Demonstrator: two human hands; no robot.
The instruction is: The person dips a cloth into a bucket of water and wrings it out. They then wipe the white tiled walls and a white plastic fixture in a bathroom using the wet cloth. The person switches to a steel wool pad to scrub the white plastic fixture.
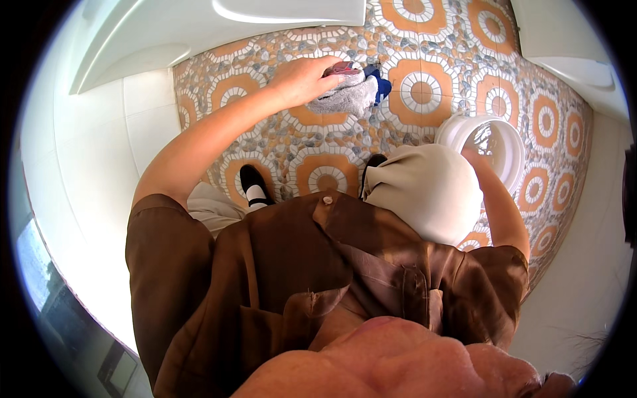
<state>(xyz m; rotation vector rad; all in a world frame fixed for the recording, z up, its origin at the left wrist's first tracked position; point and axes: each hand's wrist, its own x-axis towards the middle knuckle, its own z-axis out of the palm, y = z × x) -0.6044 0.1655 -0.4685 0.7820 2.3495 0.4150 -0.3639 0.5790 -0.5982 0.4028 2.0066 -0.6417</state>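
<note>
My left hand (306, 82) reaches forward over the patterned tile floor (423, 92) and grips a bunched grey cloth (351, 97). Dark red fabric (343, 68) shows near the fingers, and a dark blue piece (382, 85) sticks out on the bundle's right side. The bundle appears to rest on the floor. To my right stands a white plastic bucket (519, 151) with shiny, clear liquid visible inside. My right hand (470, 155) is at the bucket's opening, close behind my raised knee; its fingers are hidden.
A white moulded fixture (278, 12) borders the floor ahead on the left, and another white fixture (562, 45) stands ahead on the right. White wall tiles (94, 134) rise at the left. My bent right knee (433, 189) sits beside the bucket, and my left shoe (256, 181) is below the left arm.
</note>
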